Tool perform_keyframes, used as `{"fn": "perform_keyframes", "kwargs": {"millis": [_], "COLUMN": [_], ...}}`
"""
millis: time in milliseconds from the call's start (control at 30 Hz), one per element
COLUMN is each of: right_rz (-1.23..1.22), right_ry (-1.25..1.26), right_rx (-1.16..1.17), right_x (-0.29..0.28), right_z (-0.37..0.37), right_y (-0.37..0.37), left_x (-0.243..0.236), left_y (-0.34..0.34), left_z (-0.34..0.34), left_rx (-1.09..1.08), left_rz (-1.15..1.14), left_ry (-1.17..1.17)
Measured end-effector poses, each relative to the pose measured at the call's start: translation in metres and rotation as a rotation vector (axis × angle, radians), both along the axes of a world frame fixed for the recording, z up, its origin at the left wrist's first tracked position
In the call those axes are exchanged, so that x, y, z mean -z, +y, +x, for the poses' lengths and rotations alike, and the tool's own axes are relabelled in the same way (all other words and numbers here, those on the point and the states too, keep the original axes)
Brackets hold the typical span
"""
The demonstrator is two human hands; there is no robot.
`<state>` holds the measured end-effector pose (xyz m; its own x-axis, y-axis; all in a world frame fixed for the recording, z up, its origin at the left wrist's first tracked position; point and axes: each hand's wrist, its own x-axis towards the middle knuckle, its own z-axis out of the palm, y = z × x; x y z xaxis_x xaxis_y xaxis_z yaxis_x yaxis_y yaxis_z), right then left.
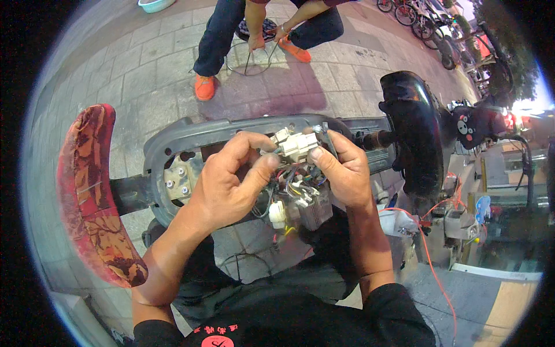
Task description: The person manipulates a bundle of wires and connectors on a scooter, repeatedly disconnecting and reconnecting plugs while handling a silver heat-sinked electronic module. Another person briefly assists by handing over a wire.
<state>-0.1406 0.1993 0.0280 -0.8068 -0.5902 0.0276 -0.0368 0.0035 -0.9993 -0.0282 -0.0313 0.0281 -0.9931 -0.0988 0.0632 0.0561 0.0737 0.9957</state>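
A white plastic wire connector is held up above the open body of a scooter. My left hand is closed, its thumb and forefinger pinching at the connector's left end, where the wires are partly hidden. From the other side my right hand grips the same connector, thumb on its face. A thin dark piece stands by the right fingers; whether they hold it I cannot tell. Below hang a bundle of wires, another white connector and a finned metal box.
A torn red seat lies at the left, a black fender at the right. Opposite, a person in orange shoes handles a cable loop. An orange cord runs along the right. Bicycles stand far right.
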Motion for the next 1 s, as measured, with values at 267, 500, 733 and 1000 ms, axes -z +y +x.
{"fn": "perform_keyframes", "kwargs": {"millis": [267,500,733,1000], "right_rz": [-0.054,-0.008,0.223,0.247], "right_ry": [-0.081,0.064,0.402,0.479], "right_rx": [-0.034,-0.100,-0.146,-0.221], "right_x": [-0.004,0.000,-0.016,-0.018], "right_z": [0.006,-0.003,-0.005,-0.018], "right_y": [-0.005,0.006,0.009,0.017], "left_x": [0.017,0.006,0.013,0.000], "left_y": [0.004,0.001,-0.010,-0.015], "left_z": [0.000,0.000,-0.009,0.004], "left_rx": [-0.210,-0.080,-0.119,0.115], "left_rz": [-0.282,0.009,-0.404,-0.206], "left_ry": [0.275,0.082,0.391,0.094]}}
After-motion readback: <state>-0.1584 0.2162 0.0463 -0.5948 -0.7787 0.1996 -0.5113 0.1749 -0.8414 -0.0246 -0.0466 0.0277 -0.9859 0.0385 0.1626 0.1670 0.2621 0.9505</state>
